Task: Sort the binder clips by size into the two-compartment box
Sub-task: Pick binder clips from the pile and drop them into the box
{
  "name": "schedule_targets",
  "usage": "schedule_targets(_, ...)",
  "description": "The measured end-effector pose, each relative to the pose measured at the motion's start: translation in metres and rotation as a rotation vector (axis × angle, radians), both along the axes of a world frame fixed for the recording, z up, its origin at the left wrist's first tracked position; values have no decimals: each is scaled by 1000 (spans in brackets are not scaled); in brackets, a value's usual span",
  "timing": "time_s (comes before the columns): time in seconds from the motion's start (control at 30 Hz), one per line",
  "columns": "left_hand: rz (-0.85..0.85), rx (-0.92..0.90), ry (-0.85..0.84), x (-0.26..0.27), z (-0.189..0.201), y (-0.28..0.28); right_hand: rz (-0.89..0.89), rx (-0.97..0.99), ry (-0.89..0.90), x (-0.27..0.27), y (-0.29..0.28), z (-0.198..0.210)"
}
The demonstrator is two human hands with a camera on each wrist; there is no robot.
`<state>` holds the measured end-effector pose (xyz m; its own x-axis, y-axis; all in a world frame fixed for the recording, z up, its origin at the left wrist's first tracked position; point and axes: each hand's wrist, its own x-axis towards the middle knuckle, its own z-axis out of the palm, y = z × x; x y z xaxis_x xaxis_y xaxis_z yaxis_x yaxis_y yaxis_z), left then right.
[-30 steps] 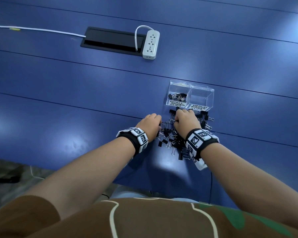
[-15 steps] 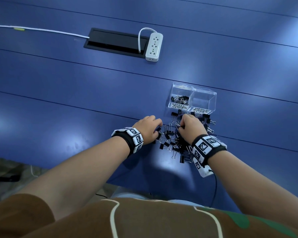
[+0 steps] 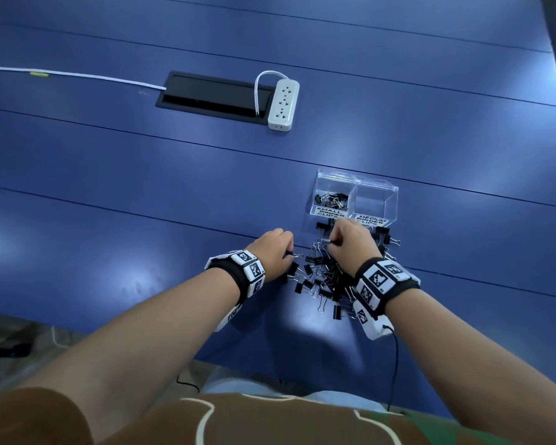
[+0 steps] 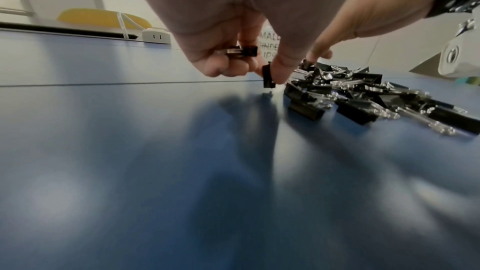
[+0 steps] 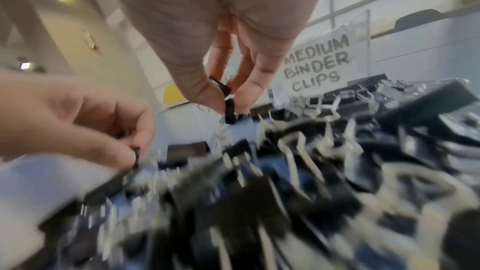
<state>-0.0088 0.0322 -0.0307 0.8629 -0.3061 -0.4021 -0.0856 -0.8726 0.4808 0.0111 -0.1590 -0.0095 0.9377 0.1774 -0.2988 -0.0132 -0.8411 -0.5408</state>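
A pile of black binder clips [image 3: 326, 277] lies on the blue table in front of the clear two-compartment box [image 3: 355, 200]. The left compartment, labelled small, holds a few clips [image 3: 331, 199]; the right one, labelled medium [image 5: 317, 67], shows none. My left hand [image 3: 275, 248] sits at the pile's left edge; it pinches a small clip [image 4: 269, 76] between thumb and fingertip and keeps another [image 4: 242, 51] in its curled fingers. My right hand [image 3: 350, 242] is over the pile's far side, near the box, pinching a small clip [image 5: 228, 104].
A white power strip [image 3: 283, 104] and a black cable hatch [image 3: 212, 94] lie far back on the table, with a white cord [image 3: 71, 75] running left. The table's near edge is just below my wrists.
Both hands stayed at the pile and shifted only slightly. The head view drifted, so the box and clips sit a little lower and to the right.
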Motion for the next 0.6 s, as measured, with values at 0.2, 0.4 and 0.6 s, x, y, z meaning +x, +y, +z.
schedule_targets(0.2,117,-110,12,12,1,-2,-166,106,-157,50,-3,26)
schedule_targets(0.4,150,-181,-107,46,27,-19,-148,87,-170,49,-12,23)
schedule_targets(0.6,121,-206,-184,87,46,-49,-32,3,-53,-11,-21,3)
